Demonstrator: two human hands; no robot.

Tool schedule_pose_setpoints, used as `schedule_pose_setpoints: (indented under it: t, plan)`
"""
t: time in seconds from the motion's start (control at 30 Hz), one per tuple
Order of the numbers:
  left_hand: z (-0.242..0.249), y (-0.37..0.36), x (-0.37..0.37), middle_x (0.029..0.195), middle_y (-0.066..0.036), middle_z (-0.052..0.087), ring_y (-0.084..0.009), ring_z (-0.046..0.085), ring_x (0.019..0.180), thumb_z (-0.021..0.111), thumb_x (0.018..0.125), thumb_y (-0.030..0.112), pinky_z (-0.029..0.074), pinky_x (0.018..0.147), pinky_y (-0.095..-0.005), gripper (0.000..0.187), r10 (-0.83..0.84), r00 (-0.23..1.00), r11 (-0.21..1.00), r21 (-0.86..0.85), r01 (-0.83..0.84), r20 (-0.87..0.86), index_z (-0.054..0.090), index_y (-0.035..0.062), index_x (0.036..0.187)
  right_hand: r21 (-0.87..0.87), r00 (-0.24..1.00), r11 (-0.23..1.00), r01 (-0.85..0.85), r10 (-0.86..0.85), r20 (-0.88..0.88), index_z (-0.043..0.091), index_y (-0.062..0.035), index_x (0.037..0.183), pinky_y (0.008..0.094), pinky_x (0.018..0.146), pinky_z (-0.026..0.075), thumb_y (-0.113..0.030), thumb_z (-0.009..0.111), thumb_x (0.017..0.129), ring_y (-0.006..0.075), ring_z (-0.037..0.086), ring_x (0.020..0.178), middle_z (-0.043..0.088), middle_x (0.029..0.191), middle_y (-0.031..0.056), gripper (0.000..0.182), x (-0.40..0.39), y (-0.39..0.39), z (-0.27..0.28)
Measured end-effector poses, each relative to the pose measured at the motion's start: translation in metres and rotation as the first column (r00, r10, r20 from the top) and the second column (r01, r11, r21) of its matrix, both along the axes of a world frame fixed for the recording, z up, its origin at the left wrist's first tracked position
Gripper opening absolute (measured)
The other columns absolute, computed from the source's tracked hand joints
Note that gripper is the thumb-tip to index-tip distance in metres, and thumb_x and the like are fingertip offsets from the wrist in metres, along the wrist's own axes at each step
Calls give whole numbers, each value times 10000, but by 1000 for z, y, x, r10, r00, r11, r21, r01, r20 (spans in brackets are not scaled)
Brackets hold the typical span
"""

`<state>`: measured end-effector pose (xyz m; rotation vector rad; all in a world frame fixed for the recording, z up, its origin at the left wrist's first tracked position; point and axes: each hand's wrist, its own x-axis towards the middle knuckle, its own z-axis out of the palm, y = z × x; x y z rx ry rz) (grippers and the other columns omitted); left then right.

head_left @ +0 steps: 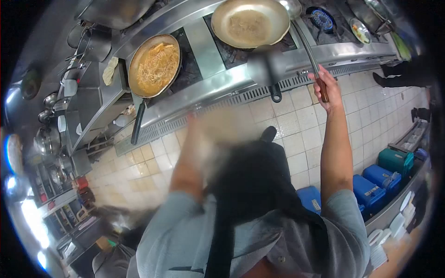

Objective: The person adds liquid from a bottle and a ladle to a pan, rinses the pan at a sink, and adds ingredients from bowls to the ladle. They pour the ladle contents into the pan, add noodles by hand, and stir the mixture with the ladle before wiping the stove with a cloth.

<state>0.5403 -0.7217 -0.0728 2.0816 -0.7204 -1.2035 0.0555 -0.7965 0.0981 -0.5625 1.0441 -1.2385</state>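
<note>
My right hand (328, 89) is closed around the wooden grip of a long-handled metal ladle (308, 46). The ladle's bowl end lies beside a wide pan (280, 30) with brownish residue or liquid in it. That pan's black handle (273, 85) points toward me, left of my right hand. My left hand (193, 124) is smeared by motion in front of the stove, so its fingers cannot be made out. Beside it is a beige blur (227, 125), possibly a cloth. A second pan (133, 76), holding shredded or noodle-like food (156, 67) in orange-brown sauce, sits on the left.
A lit burner (323, 20) burns blue at the upper right, near a small bowl of food (360, 31). A yellowish cloth (110, 71) hangs on the left counter. Blue bins (369, 189) stand at the right. Another person's dark legs (401, 79) show at the far right.
</note>
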Motion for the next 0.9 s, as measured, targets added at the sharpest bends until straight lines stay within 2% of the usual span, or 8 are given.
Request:
schedule_pose_setpoints:
  t: [0.1, 0.27, 0.5, 0.57, 0.67, 0.7, 0.77, 0.9]
  plan:
    - [-58, -12, 25, 992, -73, 563, -161, 524, 664, 681, 828, 315, 459, 495, -318, 537, -44, 983, 951, -294, 96, 180, 407, 87, 1230, 88, 972, 996, 8, 13, -233, 489, -27, 1280, 215, 430, 455, -185, 603, 898, 120, 610, 614, 663, 980, 129, 429, -8, -23, -25]
    - [-54, -20, 28, 886, -45, 573, -158, 549, 640, 594, 895, 184, 446, 466, -298, 253, 85, 990, 971, -234, -57, 114, 485, 111, 1112, 97, 996, 995, 37, -29, -82, 507, -17, 1274, 325, 754, 536, -200, 571, 927, 186, 626, 955, 634, 1091, 115, 398, -28, -27, -72]
    - [-1, -18, -8, 837, -36, 586, -154, 571, 681, 608, 875, 157, 478, 534, -323, 290, 195, 979, 960, -190, -204, -64, 523, 123, 1151, 322, 993, 940, 115, -110, -33, 440, -7, 1325, 369, 825, 501, -311, 592, 911, 250, 597, 1014, 564, 1201, 161, 536, -57, 98, -170]
    - [8, -20, -17, 893, -59, 619, -178, 613, 768, 628, 851, 156, 506, 623, -326, 247, 6, 910, 1000, -29, 7, 415, 595, 112, 1092, 445, 991, 886, 133, -117, -64, 444, -14, 1322, 365, 816, 502, -332, 599, 903, 249, 601, 989, 570, 1182, 157, 548, -62, 150, -198]
    - [-37, -16, 14, 971, -105, 639, -219, 638, 862, 634, 838, 172, 515, 695, -320, 235, -118, 708, 971, -70, 230, 696, 642, 68, 1049, 622, 993, 774, 117, -80, -87, 441, -31, 1324, 365, 799, 505, -313, 593, 903, 252, 605, 972, 577, 1159, 145, 529, -62, 218, -218]
    - [-34, -16, 13, 971, -105, 639, -219, 638, 862, 634, 838, 172, 515, 695, -320, 235, -119, 706, 971, -67, 231, 698, 642, 68, 1049, 673, 993, 731, 113, -57, -104, 440, -36, 1324, 369, 792, 506, -304, 595, 900, 252, 607, 967, 578, 1154, 142, 525, -60, 236, -217]
    - [-27, -15, 11, 1027, -137, 637, -278, 639, 922, 594, 874, 192, 520, 724, -334, 345, 110, 967, 992, -81, -94, 230, 575, 27, 1176, 759, 992, 645, 92, 5, -125, 439, -35, 1323, 370, 777, 511, -283, 600, 896, 254, 609, 961, 581, 1140, 138, 520, -58, 266, -222]
    - [-87, -1, 66, 1043, -139, 625, -278, 638, 896, 604, 879, 159, 531, 704, -329, 432, 47, 976, 973, -232, 4, 214, 488, -8, 1261, 805, 990, 592, 43, 83, -114, 479, -41, 1291, 333, 650, 515, -251, 625, 880, 212, 629, 805, 607, 994, 91, 484, -59, 307, -234]
